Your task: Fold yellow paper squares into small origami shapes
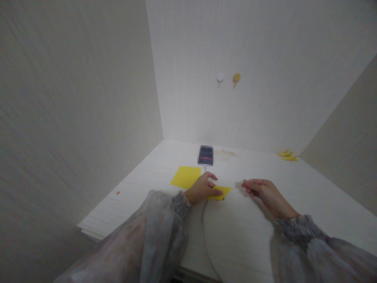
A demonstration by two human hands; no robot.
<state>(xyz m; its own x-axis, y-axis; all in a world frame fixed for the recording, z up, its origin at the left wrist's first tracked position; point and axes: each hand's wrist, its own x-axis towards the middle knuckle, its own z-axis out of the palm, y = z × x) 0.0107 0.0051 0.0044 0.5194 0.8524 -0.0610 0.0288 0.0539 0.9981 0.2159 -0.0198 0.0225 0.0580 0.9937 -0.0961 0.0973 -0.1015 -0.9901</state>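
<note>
My left hand point(203, 188) pinches a small piece of yellow paper point(225, 191) between thumb and fingers, just above the white table point(241, 232). Part of that paper is hidden behind the hand. A larger yellow sheet point(186, 177) lies flat on the table, just left of and behind my left hand. Off to the right, my right hand point(262, 192) is apart from the paper, thumb and fingertips pressed together. Whether anything small sits in that pinch cannot be made out.
A phone point(205, 155) lies near the back wall, its cable point(204, 226) running under my left hand to the front edge. Folded yellow paper pieces point(288, 155) rest at the back right corner. An orange scrap point(118, 193) lies left. Two hooks point(236, 78) hang on the wall.
</note>
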